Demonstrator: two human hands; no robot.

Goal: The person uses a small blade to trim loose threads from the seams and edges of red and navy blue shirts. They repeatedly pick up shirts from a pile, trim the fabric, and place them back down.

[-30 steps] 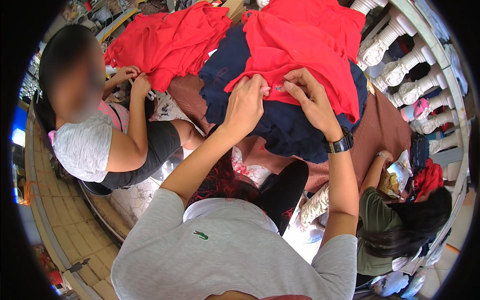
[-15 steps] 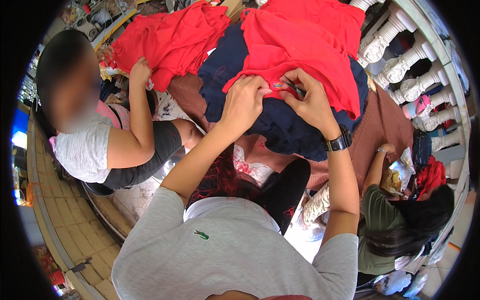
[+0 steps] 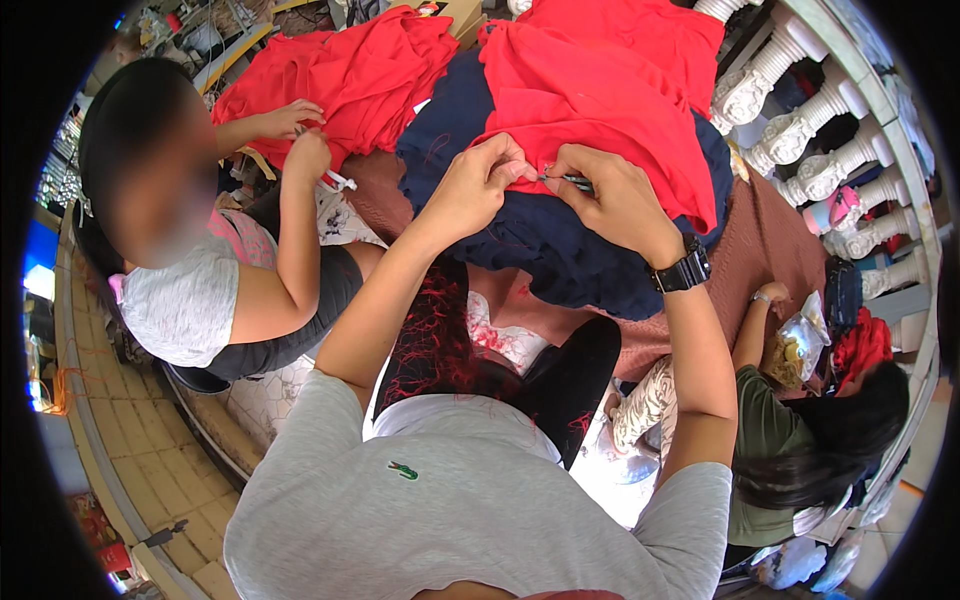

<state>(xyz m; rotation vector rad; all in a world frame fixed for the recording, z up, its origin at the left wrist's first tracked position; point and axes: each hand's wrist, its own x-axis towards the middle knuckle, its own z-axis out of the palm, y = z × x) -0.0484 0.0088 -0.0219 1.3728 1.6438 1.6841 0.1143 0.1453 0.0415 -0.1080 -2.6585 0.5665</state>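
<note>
A red garment (image 3: pixel 590 90) lies spread over a heap of dark navy cloth (image 3: pixel 540 255) in front of me. My left hand (image 3: pixel 472 192) pinches the near edge of the red fabric between thumb and fingers. Close beside it, my right hand (image 3: pixel 618 205) is closed around small thread snips (image 3: pixel 578 182), mostly covered by the fingers. Their tip points left, almost touching my left fingertips at the fabric edge. Whether a thread lies between the two hands is too small to tell.
A brown cover (image 3: pixel 770 250) lies under the cloth. At left, a co-worker (image 3: pixel 180 310) handles another red garment pile (image 3: pixel 340 80); at right sits a second person (image 3: pixel 770 430). White balusters (image 3: pixel 780 60) line the right side. Red threads (image 3: pixel 430 340) cling to my dark trousers.
My left hand has shifted slightly left, and the snips' tip has turned toward it. The fabric edge and its small coloured mark are now covered. The left co-worker's hands have moved.
</note>
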